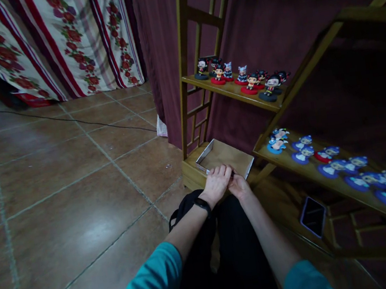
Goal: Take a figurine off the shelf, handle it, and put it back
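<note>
My left hand (218, 181), with a dark band on its wrist, is closed over the near edge of a shallow open cardboard box (228, 155). My right hand (239, 187) meets it from the right, its fingers curled and closed too. Between the fingertips a bit of something small and dark shows, mostly hidden by the hands. The box has white outer walls and a brown inside, and sits on the bottom board (193, 175) of a wooden shelf unit.
Small red- and black-based figurines (249, 82) stand on the upper shelf; several blue-based ones (331, 168) line the lower shelf at right. A phone (313, 216) lies beneath it. A dark cable (93, 123) crosses the tiled floor, near a floral curtain (74, 41).
</note>
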`<state>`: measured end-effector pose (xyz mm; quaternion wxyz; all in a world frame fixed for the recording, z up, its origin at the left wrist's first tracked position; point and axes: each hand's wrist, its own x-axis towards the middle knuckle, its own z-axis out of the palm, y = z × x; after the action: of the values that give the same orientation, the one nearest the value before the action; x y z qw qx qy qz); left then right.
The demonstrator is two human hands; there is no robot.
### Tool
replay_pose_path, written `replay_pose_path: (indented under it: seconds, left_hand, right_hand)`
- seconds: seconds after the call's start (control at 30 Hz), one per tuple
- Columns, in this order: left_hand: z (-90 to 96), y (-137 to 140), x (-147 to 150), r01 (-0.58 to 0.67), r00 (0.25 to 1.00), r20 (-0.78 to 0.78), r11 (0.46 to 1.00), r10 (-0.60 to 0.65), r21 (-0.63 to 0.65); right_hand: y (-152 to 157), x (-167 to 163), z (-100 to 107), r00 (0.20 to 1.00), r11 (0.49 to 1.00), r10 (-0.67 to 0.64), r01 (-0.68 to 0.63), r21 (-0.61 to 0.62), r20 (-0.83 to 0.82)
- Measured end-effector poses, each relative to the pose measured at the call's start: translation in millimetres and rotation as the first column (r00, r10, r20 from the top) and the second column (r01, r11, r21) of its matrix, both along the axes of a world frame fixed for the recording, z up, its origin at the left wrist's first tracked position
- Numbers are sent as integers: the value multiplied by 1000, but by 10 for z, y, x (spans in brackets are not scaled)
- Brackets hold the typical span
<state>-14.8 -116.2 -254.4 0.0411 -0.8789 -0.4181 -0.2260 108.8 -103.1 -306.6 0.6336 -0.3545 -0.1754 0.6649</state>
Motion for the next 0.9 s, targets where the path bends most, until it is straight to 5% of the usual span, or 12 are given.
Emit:
replay_pose_path:
  seconds: [0.23, 0.9]
  left_hand:
    - [5, -13, -4, -12, 1000, 18, 1000, 12, -16]
    - [34, -73, -20, 69, 996, -63, 997, -68, 16]
  right_hand:
    - [-47, -87, 8, 997, 997, -39, 34, -73, -68]
    - [-144, -31, 35, 994, 1000, -6, 6, 0, -113]
